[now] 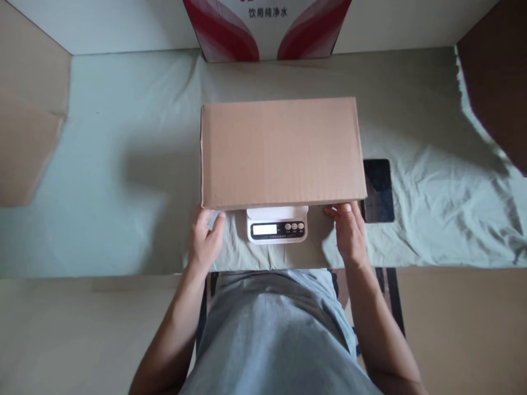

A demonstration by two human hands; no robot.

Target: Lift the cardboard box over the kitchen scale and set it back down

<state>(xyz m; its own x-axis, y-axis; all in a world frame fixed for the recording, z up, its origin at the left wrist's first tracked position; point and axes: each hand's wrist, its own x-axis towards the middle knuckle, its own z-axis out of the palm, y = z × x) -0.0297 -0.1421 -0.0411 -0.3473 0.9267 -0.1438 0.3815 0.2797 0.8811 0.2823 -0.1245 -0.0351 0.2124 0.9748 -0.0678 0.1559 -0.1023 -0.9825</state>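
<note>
While resting on scale: cardboard box point(282, 152) sits atop white scale point(277, 225)
Left hand point(205, 238): open, fingertips at box's near-left corner
Right hand point(348, 227): open, touching near-right edge
Beside: dark tablet point(377, 190) on desk point(123, 164)

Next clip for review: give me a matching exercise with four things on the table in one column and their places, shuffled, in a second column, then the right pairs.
Things
1. cardboard box
2. kitchen scale
3. dark tablet
4. red and white carton

Places
A. flat on the cloth, just right of the box
B. at the far edge of the table, by the wall
C. under the box, display toward the person
D. on the scale, its near edge at the left hand and the right hand

Pairs: 1-D, 2-C, 3-A, 4-B
</note>
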